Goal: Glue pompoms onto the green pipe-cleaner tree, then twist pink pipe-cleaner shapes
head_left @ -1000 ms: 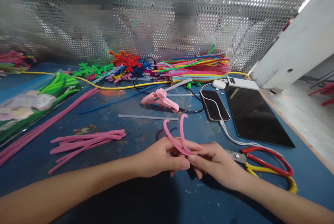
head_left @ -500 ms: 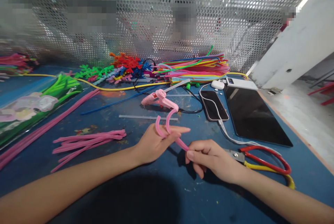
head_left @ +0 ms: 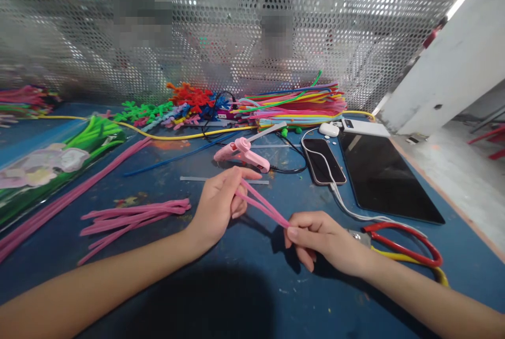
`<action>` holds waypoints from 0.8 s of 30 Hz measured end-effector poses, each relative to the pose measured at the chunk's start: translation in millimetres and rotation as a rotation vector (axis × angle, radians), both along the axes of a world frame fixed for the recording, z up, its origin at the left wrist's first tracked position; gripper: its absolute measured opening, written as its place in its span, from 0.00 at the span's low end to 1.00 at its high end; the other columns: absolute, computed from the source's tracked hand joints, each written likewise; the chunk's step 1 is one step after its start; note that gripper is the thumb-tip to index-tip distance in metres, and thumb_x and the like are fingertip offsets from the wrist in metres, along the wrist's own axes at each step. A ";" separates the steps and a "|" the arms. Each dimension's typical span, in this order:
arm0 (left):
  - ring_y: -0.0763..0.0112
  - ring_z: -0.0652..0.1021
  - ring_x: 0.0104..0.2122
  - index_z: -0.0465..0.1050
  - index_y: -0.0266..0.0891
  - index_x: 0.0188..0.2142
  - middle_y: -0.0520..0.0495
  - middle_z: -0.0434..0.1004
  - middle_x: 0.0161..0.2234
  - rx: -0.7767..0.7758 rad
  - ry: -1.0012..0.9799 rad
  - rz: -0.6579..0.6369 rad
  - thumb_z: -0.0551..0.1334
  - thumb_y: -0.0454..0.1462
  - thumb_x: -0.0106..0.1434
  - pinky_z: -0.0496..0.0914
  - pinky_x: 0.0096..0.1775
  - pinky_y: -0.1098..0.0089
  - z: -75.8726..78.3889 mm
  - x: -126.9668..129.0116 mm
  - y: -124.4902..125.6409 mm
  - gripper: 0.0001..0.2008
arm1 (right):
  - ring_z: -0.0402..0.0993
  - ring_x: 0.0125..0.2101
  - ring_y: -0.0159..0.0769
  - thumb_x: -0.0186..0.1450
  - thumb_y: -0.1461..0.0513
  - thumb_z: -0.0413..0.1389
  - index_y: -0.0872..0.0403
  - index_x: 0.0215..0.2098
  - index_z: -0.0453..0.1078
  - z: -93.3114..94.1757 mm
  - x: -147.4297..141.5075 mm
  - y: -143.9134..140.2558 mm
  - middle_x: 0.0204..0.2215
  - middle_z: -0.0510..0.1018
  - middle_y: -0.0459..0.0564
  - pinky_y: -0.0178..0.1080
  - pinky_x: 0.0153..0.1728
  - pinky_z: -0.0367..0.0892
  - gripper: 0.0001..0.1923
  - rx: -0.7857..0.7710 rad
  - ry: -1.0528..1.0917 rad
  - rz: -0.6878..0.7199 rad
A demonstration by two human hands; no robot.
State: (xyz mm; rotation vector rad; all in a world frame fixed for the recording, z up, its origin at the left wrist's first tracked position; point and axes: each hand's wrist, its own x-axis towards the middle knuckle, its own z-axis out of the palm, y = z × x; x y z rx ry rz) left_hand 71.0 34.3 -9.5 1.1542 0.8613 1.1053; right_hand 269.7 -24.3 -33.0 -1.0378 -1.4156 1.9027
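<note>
A pink pipe cleaner (head_left: 265, 206), bent double into two strands, stretches between my hands above the blue table. My left hand (head_left: 219, 199) pinches the spread ends of the strands between thumb and fingers. At the joined end, my right hand (head_left: 315, 236) grips it between thumb and forefinger. Left of my left hand lies a small bundle of folded pink pipe cleaners (head_left: 136, 218). Just beyond my hands rests a pink glue gun (head_left: 242, 155) with a clear glue stick in its back. Pliers or cutters with red and yellow handles (head_left: 406, 244) lie partly hidden behind my right hand.
A phone (head_left: 324, 161) and a black tablet (head_left: 386, 176) lie at the right, with a white cable (head_left: 343, 205) across them. Coloured pipe cleaners (head_left: 300, 105) are piled along the perforated metal panel. A bag of green pipe cleaners (head_left: 94, 136) lies at the left.
The pipe cleaner's two free ends, curled over my left hand before, are now drawn straighter and pinched in its fingers. My left hand has shifted slightly left and up; my right hand keeps its grip.
</note>
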 end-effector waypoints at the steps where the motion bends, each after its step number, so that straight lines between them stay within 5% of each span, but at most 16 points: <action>1: 0.83 0.50 0.12 0.74 0.36 0.32 0.61 0.47 0.10 -0.025 -0.054 -0.016 0.58 0.48 0.62 0.50 0.16 0.79 1.8 0.1 -2.6 0.16 | 0.56 0.14 0.23 0.64 0.50 0.51 0.57 0.30 0.67 -0.1 0.4 -0.5 0.11 0.66 0.39 0.30 0.20 0.51 0.18 0.000 0.007 0.005; 8: 0.83 0.54 0.12 0.71 0.36 0.21 0.59 0.50 0.09 0.020 -0.059 -0.008 0.61 0.45 0.60 0.53 0.17 0.79 12.8 0.0 -2.2 0.17 | 0.55 0.13 0.23 0.65 0.51 0.50 0.57 0.31 0.67 -3.4 -0.5 1.8 0.11 0.66 0.39 0.30 0.19 0.50 0.17 0.026 0.065 -0.018; 11: 0.81 0.58 0.12 0.72 0.36 0.20 0.57 0.54 0.10 0.119 0.037 0.071 0.60 0.43 0.61 0.54 0.17 0.78 25.8 -4.7 6.3 0.16 | 0.55 0.13 0.23 0.65 0.52 0.50 0.58 0.31 0.68 -3.1 0.7 1.4 0.11 0.66 0.39 0.30 0.18 0.50 0.17 0.038 0.072 -0.019; 15: 0.82 0.55 0.10 0.70 0.37 0.19 0.59 0.51 0.09 0.298 -0.114 0.249 0.65 0.41 0.56 0.53 0.15 0.78 48.5 -16.7 19.6 0.14 | 0.57 0.14 0.22 0.66 0.53 0.50 0.58 0.32 0.68 -2.8 4.2 -5.0 0.12 0.67 0.40 0.30 0.20 0.51 0.16 0.046 0.070 -0.016; 17: 0.83 0.54 0.10 0.69 0.37 0.20 0.59 0.51 0.08 0.315 -0.132 0.229 0.63 0.42 0.58 0.53 0.15 0.79 50.7 -21.0 22.7 0.14 | 0.57 0.15 0.22 0.67 0.53 0.49 0.58 0.33 0.68 -3.5 4.6 -7.9 0.13 0.67 0.40 0.29 0.20 0.51 0.16 0.070 0.083 -0.032; 19: 0.82 0.58 0.11 0.70 0.37 0.22 0.57 0.58 0.10 0.236 -0.018 0.063 0.61 0.41 0.60 0.56 0.16 0.79 44.1 -21.7 21.7 0.13 | 0.58 0.15 0.22 0.67 0.53 0.49 0.58 0.33 0.68 -4.1 3.5 -9.2 0.13 0.67 0.40 0.29 0.20 0.51 0.16 0.088 0.087 -0.044; 22: 0.79 0.69 0.20 0.75 0.37 0.33 0.52 0.72 0.22 0.067 0.245 -0.367 0.65 0.37 0.55 0.64 0.23 0.78 27.3 -17.1 14.0 0.06 | 0.58 0.15 0.22 0.67 0.53 0.49 0.58 0.34 0.68 -4.4 1.1 -8.8 0.13 0.67 0.40 0.29 0.20 0.52 0.16 0.089 0.072 -0.033; 24: 0.76 0.72 0.26 0.75 0.39 0.40 0.51 0.74 0.29 -0.005 0.331 -0.634 0.68 0.34 0.50 0.67 0.29 0.76 19.1 -13.1 7.0 0.15 | 0.58 0.15 0.21 0.67 0.53 0.49 0.58 0.33 0.68 -3.9 -0.1 -8.0 0.13 0.67 0.40 0.29 0.20 0.51 0.17 0.083 0.060 -0.013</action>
